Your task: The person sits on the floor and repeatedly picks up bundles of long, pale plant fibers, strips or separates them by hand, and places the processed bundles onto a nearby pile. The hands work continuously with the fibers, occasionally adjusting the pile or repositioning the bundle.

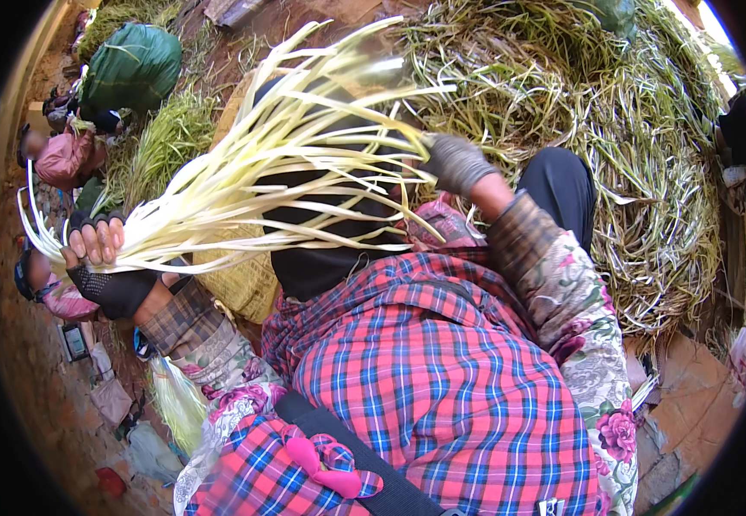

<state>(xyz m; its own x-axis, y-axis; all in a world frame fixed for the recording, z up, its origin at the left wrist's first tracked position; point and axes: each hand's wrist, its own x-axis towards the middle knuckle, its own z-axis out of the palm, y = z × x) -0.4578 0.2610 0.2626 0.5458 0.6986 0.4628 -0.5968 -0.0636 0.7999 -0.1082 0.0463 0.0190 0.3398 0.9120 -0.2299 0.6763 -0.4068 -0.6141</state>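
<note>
A large bunch of long, pale yellow-green plant stalks [237, 187] fans out across the view above my lap. My left hand [105, 261], in a black fingerless glove, grips the bunch near its pale end at the left. At the loose, spread end, my right hand [455, 164], in a grey glove, is at the tips of some stalks; its fingers are partly hidden and blurred, so its hold is unclear. Below the stalks lies a yellow woven sack [244, 284], beside my dark-clad leg.
A big heap of green and straw-coloured stalks [650, 187] spreads at the right. Another pile [173, 142] and a green wrapped bundle [131, 68] lie upper left. Co-workers in pink sit at the left edge. A pale bunch [179, 400] and a digital scale [74, 342] lie lower left.
</note>
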